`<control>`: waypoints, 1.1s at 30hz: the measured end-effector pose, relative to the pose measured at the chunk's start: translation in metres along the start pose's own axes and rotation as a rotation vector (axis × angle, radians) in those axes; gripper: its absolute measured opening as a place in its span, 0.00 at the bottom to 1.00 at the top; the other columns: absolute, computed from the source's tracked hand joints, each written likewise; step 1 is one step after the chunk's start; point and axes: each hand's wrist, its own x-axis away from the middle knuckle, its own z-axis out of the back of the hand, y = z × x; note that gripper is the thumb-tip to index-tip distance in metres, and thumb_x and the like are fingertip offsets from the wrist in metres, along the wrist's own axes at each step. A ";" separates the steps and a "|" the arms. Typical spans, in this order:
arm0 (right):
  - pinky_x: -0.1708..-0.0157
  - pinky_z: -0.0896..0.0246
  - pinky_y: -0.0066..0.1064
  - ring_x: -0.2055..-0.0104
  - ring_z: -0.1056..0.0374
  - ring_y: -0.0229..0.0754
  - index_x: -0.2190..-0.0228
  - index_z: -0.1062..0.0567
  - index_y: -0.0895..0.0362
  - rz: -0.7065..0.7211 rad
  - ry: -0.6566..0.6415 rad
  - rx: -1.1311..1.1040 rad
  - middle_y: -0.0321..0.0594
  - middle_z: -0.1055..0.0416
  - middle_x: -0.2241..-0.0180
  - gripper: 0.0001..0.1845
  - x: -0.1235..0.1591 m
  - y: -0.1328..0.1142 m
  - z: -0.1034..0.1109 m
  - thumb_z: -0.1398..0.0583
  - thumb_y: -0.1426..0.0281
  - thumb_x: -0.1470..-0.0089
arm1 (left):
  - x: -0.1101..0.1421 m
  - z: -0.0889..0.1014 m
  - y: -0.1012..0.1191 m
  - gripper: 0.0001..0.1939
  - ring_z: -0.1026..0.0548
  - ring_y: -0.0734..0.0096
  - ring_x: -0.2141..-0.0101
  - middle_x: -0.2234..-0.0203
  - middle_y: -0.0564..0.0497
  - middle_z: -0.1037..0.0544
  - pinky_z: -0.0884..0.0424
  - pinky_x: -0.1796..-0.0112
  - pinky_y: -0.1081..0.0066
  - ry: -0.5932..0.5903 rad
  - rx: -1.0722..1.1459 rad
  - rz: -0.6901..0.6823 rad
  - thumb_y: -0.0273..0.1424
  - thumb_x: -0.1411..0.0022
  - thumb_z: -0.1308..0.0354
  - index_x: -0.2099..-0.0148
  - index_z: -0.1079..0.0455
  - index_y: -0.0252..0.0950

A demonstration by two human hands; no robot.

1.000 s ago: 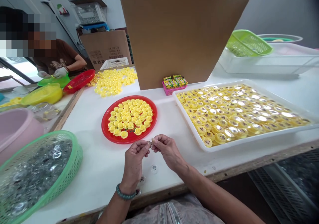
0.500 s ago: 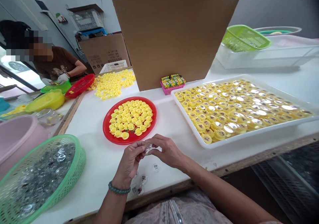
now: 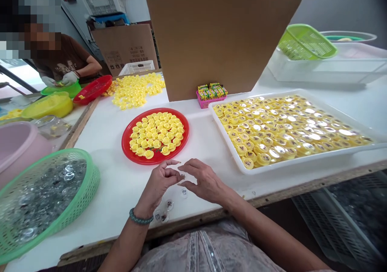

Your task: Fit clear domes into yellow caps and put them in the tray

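Observation:
My left hand (image 3: pixel 159 185), a beaded bracelet at its wrist, is curled over the table with a small clear plastic disc (image 3: pixel 182 177) at its thumb tip. The disc is hard to make out. Facing it, my right hand (image 3: pixel 205 181) has thumb and fingers apart, close to the disc, with nothing visible between them. On the table below lie several loose clear discs (image 3: pixel 169 204) with small printed pictures. Just beyond my hands is a red round tray (image 3: pixel 127 153) bearing yellow rose-shaped pieces (image 3: pixel 157 133).
At right sits a white tray (image 3: pixel 242 168) of yellow pieces under printed clear covers. A green basket (image 3: pixel 93 179) of clear discs stands at left. Behind are a pink basket (image 3: pixel 208 102) of small packets, a cardboard panel (image 3: pixel 223 38), and a gloved co-worker (image 3: pixel 69 58).
My hands have moved slightly apart, and my right fingers have come off the clear disc. The view has shifted a little; the trays look unchanged.

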 end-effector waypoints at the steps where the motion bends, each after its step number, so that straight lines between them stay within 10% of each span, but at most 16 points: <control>1: 0.59 0.40 0.33 0.59 0.36 0.43 0.58 0.29 0.55 0.019 -0.024 0.016 0.42 0.31 0.63 0.13 0.001 -0.001 -0.001 0.40 0.70 0.47 | 0.000 0.000 -0.001 0.26 0.26 0.68 0.71 0.76 0.50 0.23 0.34 0.64 0.68 -0.022 -0.018 0.013 0.27 0.55 0.33 0.52 0.36 0.33; 17: 0.61 0.36 0.35 0.60 0.33 0.44 0.56 0.31 0.56 0.007 0.005 0.138 0.44 0.30 0.63 0.14 0.006 0.006 -0.021 0.44 0.75 0.45 | -0.015 0.013 -0.005 0.22 0.31 0.73 0.74 0.76 0.51 0.25 0.40 0.70 0.73 -0.031 -0.044 0.026 0.27 0.54 0.35 0.55 0.33 0.33; 24: 0.69 0.34 0.31 0.66 0.32 0.41 0.57 0.28 0.55 -0.129 0.177 0.044 0.43 0.30 0.63 0.14 0.010 0.021 -0.021 0.40 0.70 0.48 | -0.065 0.039 0.007 0.17 0.29 0.60 0.65 0.63 0.45 0.26 0.35 0.65 0.66 0.366 -0.964 -0.361 0.35 0.50 0.38 0.56 0.31 0.35; 27: 0.74 0.34 0.29 0.67 0.32 0.40 0.58 0.27 0.54 -0.170 0.186 -0.045 0.43 0.31 0.64 0.14 0.012 0.022 -0.018 0.40 0.69 0.49 | -0.088 0.048 0.005 0.16 0.29 0.54 0.59 0.60 0.41 0.27 0.35 0.62 0.64 0.348 -1.308 -0.377 0.29 0.48 0.40 0.56 0.30 0.33; 33: 0.79 0.36 0.25 0.70 0.33 0.37 0.56 0.26 0.52 -0.216 0.179 -0.183 0.41 0.30 0.65 0.17 0.015 0.018 -0.007 0.38 0.67 0.50 | -0.086 0.054 -0.002 0.11 0.29 0.54 0.60 0.63 0.41 0.27 0.35 0.61 0.63 0.379 -1.347 -0.363 0.28 0.45 0.43 0.58 0.30 0.32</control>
